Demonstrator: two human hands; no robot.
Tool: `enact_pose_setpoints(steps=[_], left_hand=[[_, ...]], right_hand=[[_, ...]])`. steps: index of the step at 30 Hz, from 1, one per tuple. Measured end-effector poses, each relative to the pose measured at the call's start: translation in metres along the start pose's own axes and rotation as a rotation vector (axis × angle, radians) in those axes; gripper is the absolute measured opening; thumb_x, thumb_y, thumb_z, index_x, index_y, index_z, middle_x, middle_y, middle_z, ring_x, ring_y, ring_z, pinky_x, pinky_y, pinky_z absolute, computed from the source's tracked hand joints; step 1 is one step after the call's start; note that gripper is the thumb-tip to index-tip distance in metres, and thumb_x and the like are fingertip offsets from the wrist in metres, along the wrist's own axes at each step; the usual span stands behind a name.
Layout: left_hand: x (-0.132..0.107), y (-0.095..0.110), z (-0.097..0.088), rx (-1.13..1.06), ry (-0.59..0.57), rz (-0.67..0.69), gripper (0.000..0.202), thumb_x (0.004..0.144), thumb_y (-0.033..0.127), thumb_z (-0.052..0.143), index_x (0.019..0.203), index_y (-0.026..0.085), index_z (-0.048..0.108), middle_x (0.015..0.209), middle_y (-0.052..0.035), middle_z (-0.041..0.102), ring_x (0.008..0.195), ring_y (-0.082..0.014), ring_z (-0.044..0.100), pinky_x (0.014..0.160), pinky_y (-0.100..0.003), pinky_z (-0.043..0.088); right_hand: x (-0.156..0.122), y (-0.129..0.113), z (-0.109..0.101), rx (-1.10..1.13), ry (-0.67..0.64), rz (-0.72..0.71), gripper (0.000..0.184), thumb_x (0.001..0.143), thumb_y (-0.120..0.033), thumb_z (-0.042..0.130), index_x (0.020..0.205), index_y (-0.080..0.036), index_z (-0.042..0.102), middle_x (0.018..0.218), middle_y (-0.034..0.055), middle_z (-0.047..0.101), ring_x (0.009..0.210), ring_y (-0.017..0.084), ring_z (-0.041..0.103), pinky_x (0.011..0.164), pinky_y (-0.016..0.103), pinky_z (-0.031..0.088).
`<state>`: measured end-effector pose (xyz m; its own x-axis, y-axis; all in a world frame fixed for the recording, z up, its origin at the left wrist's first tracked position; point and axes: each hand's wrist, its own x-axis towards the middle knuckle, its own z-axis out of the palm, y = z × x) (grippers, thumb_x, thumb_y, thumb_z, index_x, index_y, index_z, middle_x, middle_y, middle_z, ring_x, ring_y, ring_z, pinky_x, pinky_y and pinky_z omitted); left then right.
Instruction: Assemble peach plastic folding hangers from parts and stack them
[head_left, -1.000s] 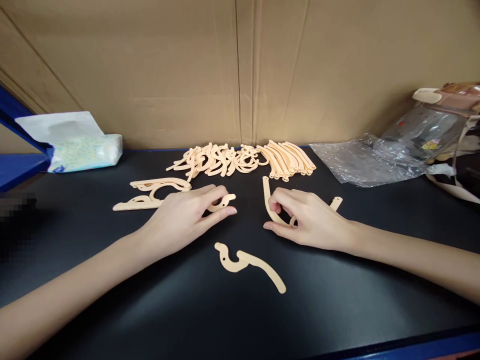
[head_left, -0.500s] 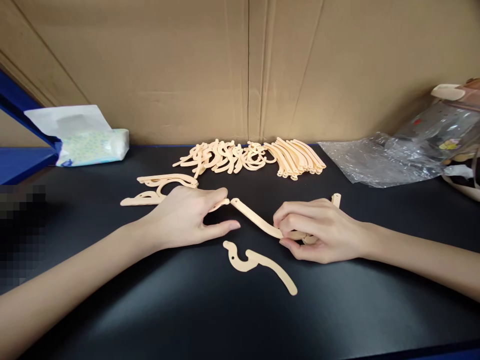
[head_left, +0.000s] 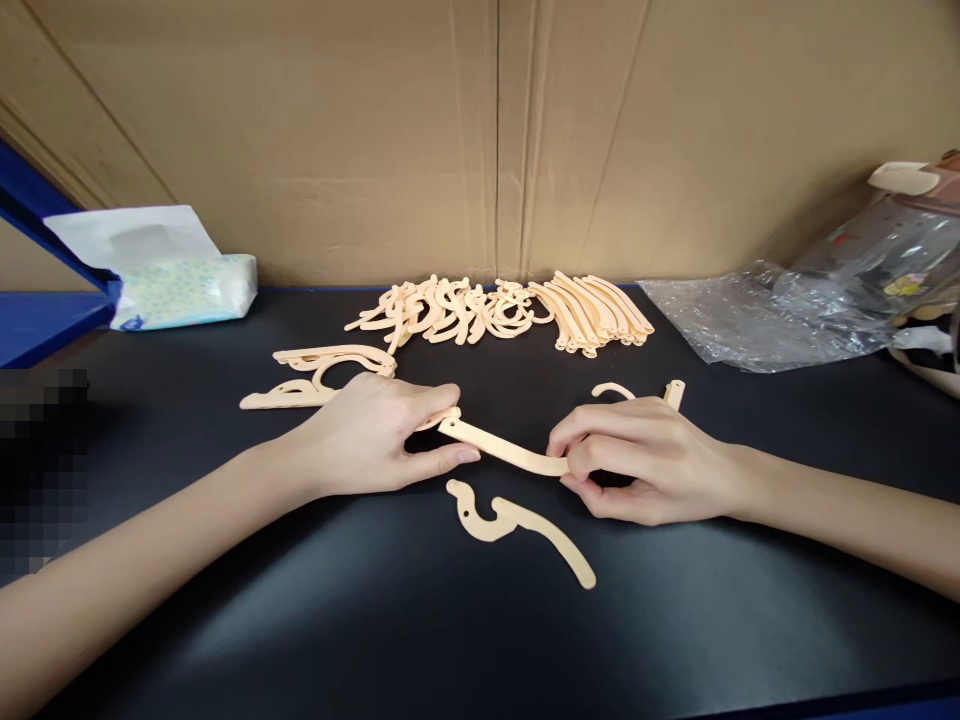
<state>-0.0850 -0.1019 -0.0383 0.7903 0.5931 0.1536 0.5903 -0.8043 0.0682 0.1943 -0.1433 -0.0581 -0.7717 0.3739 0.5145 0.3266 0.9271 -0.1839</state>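
My left hand is closed, palm down, around a beige plastic hanger piece, mostly hidden by the fingers; only its tip shows past the index finger. In my right hand, fingers and thumb pinch the far end of a long, slightly curved hanger arm. The arm's holed end meets the tip of the left hand's piece, near the left thumb. Just below, a flat hook-shaped hanger piece lies on the black table. Behind the right hand, a curved hook end and a narrow piece show.
Hanger parts joined together lie left of my left hand. Along the back are a heap of hook pieces and a row of arms. A tissue pack stands back left; clear plastic film and a bottle are right.
The hanger arm has swung flatter and shifted left, so its holed end now overlaps the tip of the left hand's piece. A curved hook end has come into sight behind my right hand.
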Motion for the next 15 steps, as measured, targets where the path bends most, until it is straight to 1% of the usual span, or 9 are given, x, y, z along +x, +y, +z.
enact_pose_setpoints(steps=[3, 6, 9, 12, 13, 15], left_hand=[[-0.0002, 0.0012, 0.0006, -0.013, 0.004, 0.034, 0.038, 0.091, 0.052, 0.045, 0.071, 0.021, 0.040, 0.054, 0.0051, 0.048, 0.046, -0.0110, 0.045, 0.048, -0.025, 0.025], [-0.0005, 0.0031, 0.0001, -0.038, 0.000, 0.081, 0.037, 0.095, 0.050, 0.042, 0.072, 0.020, 0.041, 0.055, 0.0051, 0.049, 0.046, -0.0106, 0.045, 0.049, -0.025, 0.025], [-0.0008, 0.0057, -0.0005, -0.051, -0.008, 0.099, 0.036, 0.096, 0.048, 0.042, 0.072, 0.020, 0.042, 0.055, 0.0052, 0.049, 0.045, -0.0103, 0.045, 0.048, -0.025, 0.024], [-0.0010, 0.0075, 0.0002, -0.053, -0.005, 0.095, 0.038, 0.095, 0.050, 0.043, 0.072, 0.020, 0.042, 0.054, 0.0053, 0.049, 0.046, -0.0102, 0.045, 0.048, -0.025, 0.023], [-0.0011, 0.0076, 0.0007, -0.053, -0.001, 0.096, 0.038, 0.095, 0.050, 0.043, 0.071, 0.020, 0.042, 0.054, 0.0053, 0.049, 0.046, -0.0101, 0.045, 0.048, -0.025, 0.023], [-0.0014, 0.0074, 0.0018, -0.052, 0.008, 0.101, 0.038, 0.094, 0.050, 0.044, 0.071, 0.020, 0.042, 0.054, 0.0056, 0.048, 0.045, -0.0098, 0.045, 0.047, -0.025, 0.023]], right_hand=[[0.0001, 0.0002, 0.0006, 0.016, 0.012, 0.012, 0.013, 0.083, -0.008, 0.053, 0.080, -0.020, 0.051, 0.089, 0.0005, 0.064, 0.063, 0.007, 0.050, 0.057, 0.020, 0.039], [0.0006, 0.0000, 0.0014, 0.028, 0.035, 0.035, 0.014, 0.081, -0.007, 0.053, 0.082, -0.020, 0.050, 0.088, 0.0014, 0.063, 0.065, 0.008, 0.052, 0.057, 0.020, 0.039], [0.0013, 0.0001, 0.0016, 0.046, 0.023, 0.111, 0.015, 0.078, -0.009, 0.056, 0.086, -0.020, 0.049, 0.085, 0.0015, 0.062, 0.066, 0.010, 0.054, 0.055, 0.020, 0.040], [0.0012, 0.0014, 0.0013, 0.058, -0.039, 0.212, 0.015, 0.084, -0.021, 0.061, 0.096, -0.019, 0.051, 0.080, -0.0008, 0.063, 0.062, 0.009, 0.055, 0.055, 0.020, 0.041], [0.0011, 0.0020, 0.0011, 0.063, -0.059, 0.223, 0.017, 0.087, -0.026, 0.061, 0.099, -0.018, 0.053, 0.079, -0.0014, 0.063, 0.061, 0.009, 0.056, 0.055, 0.020, 0.041], [0.0007, 0.0030, 0.0005, 0.066, -0.090, 0.202, 0.018, 0.092, -0.032, 0.059, 0.102, -0.017, 0.056, 0.076, -0.0014, 0.063, 0.061, 0.009, 0.057, 0.056, 0.020, 0.040]])
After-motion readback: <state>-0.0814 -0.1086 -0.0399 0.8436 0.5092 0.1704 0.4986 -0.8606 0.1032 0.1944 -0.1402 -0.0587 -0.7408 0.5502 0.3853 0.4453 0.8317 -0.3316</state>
